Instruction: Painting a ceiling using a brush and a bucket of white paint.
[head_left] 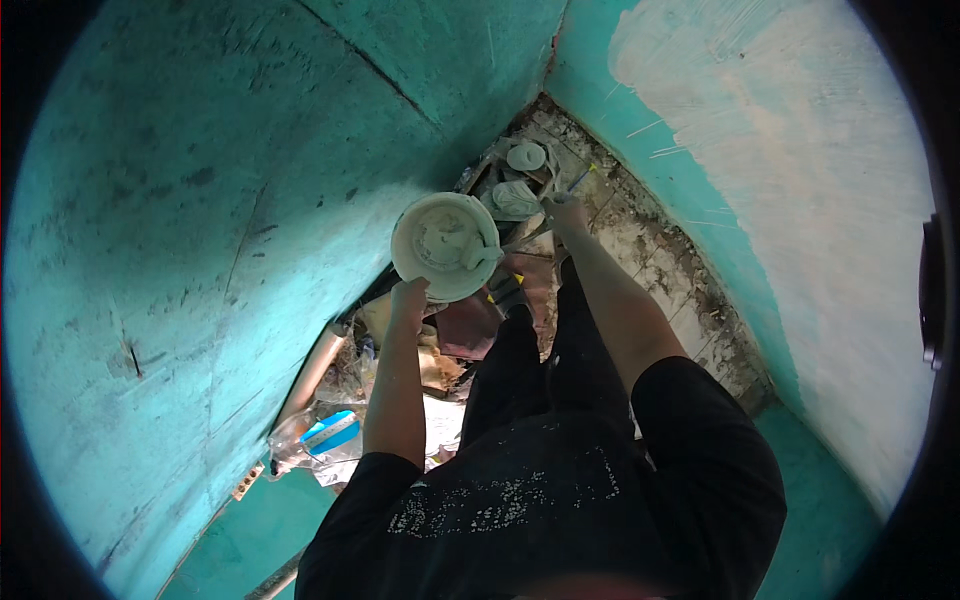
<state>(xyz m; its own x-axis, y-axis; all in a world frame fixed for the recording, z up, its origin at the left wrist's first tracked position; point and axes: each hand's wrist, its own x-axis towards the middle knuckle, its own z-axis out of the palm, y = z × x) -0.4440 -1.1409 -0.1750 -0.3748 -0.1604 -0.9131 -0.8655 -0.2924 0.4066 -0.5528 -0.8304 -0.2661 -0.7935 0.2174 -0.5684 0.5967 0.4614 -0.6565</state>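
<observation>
My left hand (408, 298) is closed on the near rim of a round white bucket (405, 262). Pale, wet-looking plaster or putty (437, 238) coats its inside, and a whitish lump or tool (482, 254) lies against its right side. To the right of the bucket, my right hand (566, 213) is closed on a flat tool like a putty knife; a pale strip (527, 238) runs from the fist toward the bucket, though its handle is hidden. Just left of that hand sits a whitish bundle (515, 200), and a small white tub (526, 156) stands beyond it.
A turquoise wall (200, 230) rises on the left. The right wall (770, 130) is partly covered in white. Debris, a pipe-like roll (312, 372) and a blue object (331, 432) lie along the left wall. My foot (508, 292) stands near reddish-brown sheets (468, 328).
</observation>
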